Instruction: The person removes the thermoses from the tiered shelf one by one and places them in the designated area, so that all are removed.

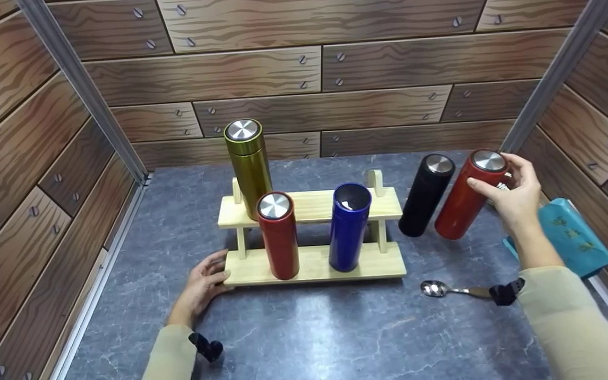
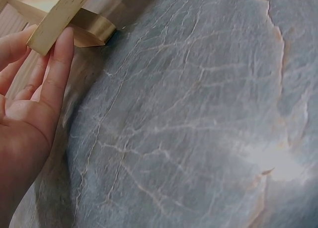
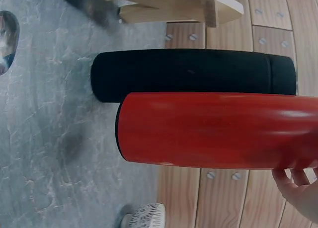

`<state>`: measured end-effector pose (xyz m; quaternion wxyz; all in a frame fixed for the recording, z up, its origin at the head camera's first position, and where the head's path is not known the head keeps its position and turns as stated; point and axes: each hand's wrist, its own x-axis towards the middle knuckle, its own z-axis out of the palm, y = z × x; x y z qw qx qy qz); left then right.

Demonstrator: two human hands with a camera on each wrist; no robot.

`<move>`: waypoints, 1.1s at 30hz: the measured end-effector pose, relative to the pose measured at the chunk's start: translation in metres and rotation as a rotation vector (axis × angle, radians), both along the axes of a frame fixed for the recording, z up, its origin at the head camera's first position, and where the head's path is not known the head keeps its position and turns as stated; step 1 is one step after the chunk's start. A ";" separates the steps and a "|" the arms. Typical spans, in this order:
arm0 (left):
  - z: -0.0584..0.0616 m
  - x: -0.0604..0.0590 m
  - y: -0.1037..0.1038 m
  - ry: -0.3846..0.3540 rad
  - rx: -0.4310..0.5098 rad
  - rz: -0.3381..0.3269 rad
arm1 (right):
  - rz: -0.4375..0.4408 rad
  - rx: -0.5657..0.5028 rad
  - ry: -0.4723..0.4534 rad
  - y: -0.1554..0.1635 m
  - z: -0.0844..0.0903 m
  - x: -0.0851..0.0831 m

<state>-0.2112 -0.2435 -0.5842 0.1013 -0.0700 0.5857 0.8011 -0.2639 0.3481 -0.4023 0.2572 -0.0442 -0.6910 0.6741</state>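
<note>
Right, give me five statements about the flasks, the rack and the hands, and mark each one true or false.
1. The right hand grips the red flask by the black flask. True.
2. The blue flask has its lid on. False: its top is open.
3. The left hand touches the wooden rack. True.
4. The gold flask lies flat on the table. False: it stands upright on the rack.
5. The spoon sits on the rack. False: it lies on the table.

Glossy red flask (image 1: 467,196), matt black flask (image 1: 426,194), pale bare-wood rack (image 1: 314,264), smooth marbled grey tabletop (image 1: 309,327).
</note>
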 end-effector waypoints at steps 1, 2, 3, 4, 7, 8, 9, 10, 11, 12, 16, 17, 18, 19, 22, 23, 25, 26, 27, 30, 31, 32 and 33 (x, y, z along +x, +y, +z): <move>0.000 0.000 0.000 0.002 0.001 0.000 | -0.004 -0.006 0.001 0.001 -0.002 -0.001; -0.001 0.000 0.000 0.005 0.002 -0.001 | -0.009 -0.013 0.002 0.001 -0.004 -0.003; -0.001 0.000 0.000 0.007 0.003 -0.002 | -0.012 -0.018 0.005 0.001 -0.006 -0.004; -0.001 -0.001 0.000 0.008 0.006 -0.002 | -0.014 -0.031 0.014 0.001 -0.008 -0.006; -0.001 -0.001 0.000 0.006 0.014 -0.005 | -0.026 -0.065 0.042 0.001 -0.014 -0.010; -0.001 -0.001 0.000 0.004 0.017 -0.008 | -0.033 -0.064 0.048 0.000 -0.015 -0.012; -0.001 -0.001 0.001 0.001 0.021 -0.009 | -0.039 -0.068 0.052 0.000 -0.016 -0.013; -0.001 -0.001 0.001 0.000 0.022 -0.010 | -0.048 -0.068 0.053 0.000 -0.018 -0.015; -0.001 -0.001 0.001 0.000 0.020 -0.011 | -0.057 -0.069 0.052 0.000 -0.020 -0.016; -0.001 -0.001 0.001 0.000 0.022 -0.011 | -0.064 -0.068 0.048 0.000 -0.021 -0.018; 0.000 -0.002 0.001 0.000 0.012 -0.002 | -0.086 -0.065 0.039 0.000 -0.028 -0.023; 0.000 -0.002 0.001 -0.002 0.013 0.000 | -0.090 -0.068 0.039 0.000 -0.030 -0.024; 0.000 -0.002 0.001 -0.004 0.014 0.000 | -0.095 -0.067 0.038 0.000 -0.031 -0.026; 0.000 -0.001 0.001 -0.005 0.013 -0.001 | -0.101 -0.061 0.035 0.000 -0.033 -0.027; 0.000 -0.001 0.001 -0.004 0.012 -0.005 | -0.115 -0.065 0.030 0.000 -0.039 -0.030; 0.000 -0.001 0.001 -0.001 0.013 -0.007 | -0.120 -0.067 0.026 0.000 -0.041 -0.030; 0.000 -0.001 0.001 0.002 0.013 -0.007 | -0.128 -0.073 0.015 0.000 -0.044 -0.032; 0.000 -0.001 0.002 0.005 0.012 -0.006 | -0.133 -0.077 0.008 0.000 -0.045 -0.033; 0.000 -0.001 0.002 0.007 0.012 -0.005 | -0.138 -0.076 0.001 0.000 -0.046 -0.033; -0.001 -0.001 0.001 0.009 0.014 -0.003 | -0.153 -0.040 -0.020 -0.001 -0.050 -0.036; -0.001 -0.001 0.001 0.010 0.016 -0.004 | -0.157 -0.032 -0.025 -0.001 -0.050 -0.036; -0.001 -0.001 0.001 0.010 0.018 -0.006 | -0.159 -0.025 -0.029 -0.001 -0.051 -0.037; -0.002 -0.001 0.001 0.010 0.022 -0.007 | -0.160 -0.011 -0.033 -0.001 -0.052 -0.038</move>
